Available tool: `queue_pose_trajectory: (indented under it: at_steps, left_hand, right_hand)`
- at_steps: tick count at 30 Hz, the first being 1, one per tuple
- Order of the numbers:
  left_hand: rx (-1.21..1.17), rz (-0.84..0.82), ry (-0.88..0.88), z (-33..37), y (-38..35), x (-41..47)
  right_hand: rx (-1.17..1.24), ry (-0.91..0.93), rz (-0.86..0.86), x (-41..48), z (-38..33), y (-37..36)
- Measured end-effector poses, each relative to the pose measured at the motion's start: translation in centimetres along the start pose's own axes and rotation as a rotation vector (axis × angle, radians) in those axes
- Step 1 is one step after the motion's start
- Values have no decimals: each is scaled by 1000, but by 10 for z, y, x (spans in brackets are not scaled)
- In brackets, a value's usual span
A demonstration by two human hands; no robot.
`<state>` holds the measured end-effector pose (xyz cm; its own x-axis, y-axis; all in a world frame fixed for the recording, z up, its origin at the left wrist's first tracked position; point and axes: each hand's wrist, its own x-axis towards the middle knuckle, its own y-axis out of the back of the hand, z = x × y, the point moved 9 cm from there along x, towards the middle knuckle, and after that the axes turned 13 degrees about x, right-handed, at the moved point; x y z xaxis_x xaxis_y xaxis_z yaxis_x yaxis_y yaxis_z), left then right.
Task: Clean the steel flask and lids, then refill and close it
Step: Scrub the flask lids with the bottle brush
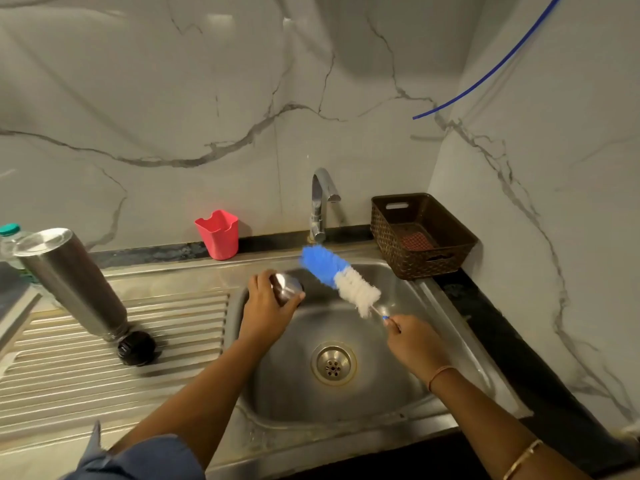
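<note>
Steel lid (285,287) sitting in L hand (265,306), fingers curling round it, over sink (381,403). R hand (414,341) pinching brush (341,278) by handle, bristles hanging just beside lid. Flask (72,282) standing mouth-down on drainboard (104,393), black cap (136,348) lying at its mouth.

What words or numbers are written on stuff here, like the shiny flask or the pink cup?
None can be read.
Steel flask, pink cup, brown basket: plain, no writing shows.
Steel lid in the left hand, brush in the right hand: no writing.
Plastic bottle behind the flask: any label is hidden or blurred.
</note>
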<state>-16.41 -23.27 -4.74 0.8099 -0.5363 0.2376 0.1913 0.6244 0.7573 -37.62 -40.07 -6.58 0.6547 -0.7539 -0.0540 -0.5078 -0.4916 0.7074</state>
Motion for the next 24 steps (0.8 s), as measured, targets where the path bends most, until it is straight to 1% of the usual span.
queue_pose_trajectory:
  at_steps: [2, 3, 4, 5, 6, 7, 8, 9, 10, 12, 13, 16, 19, 21, 24]
  left_hand:
    - [-62, 118, -87, 12, 16, -8]
    - [-58, 129, -136, 16, 17, -11]
    - [-32, 95, -172, 19, 14, -14]
    - [21, 17, -188, 18, 5, -15]
    - [113, -113, -171, 13, -9, -17]
    - [225, -247, -137, 4, -24, -21]
    - [297, -321, -106, -6, -34, -24]
    - [294, -319, -72, -15, -36, -27]
    - [240, -274, -40, -21, -32, -29]
    - [128, -147, 2, -33, -16, -28]
    - [114, -91, 9, -39, -7, -25]
    - [193, 21, 112, -73, 18, -14]
    - [325, 42, 258, -113, 38, -5]
    - [323, 14, 328, -135, 44, 0]
    - [286, -25, 368, -157, 44, 6]
  right_hand:
    - [40, 58, 63, -4, -8, 3]
    - [59, 88, 99, -6, -12, 4]
    - [71, 115, 129, -8, -16, 4]
    - [73, 133, 147, -10, -18, 3]
    - [70, 125, 140, -10, -17, -1]
    - [56, 87, 110, -9, -14, -7]
    - [34, 32, 65, -7, -8, -14]
    - [2, -16, 16, -6, -3, -21]
    - [-18, -43, -15, -6, 0, -27]
    - [9, -36, -24, -7, 0, -35]
    - [40, -21, -14, -9, -3, -37]
    - [111, 3, 18, -8, -11, -45]
    - [140, 1, 32, -5, -18, -52]
    - [128, 16, 35, -6, -22, -58]
    - [106, 25, 16, -8, -31, -72]
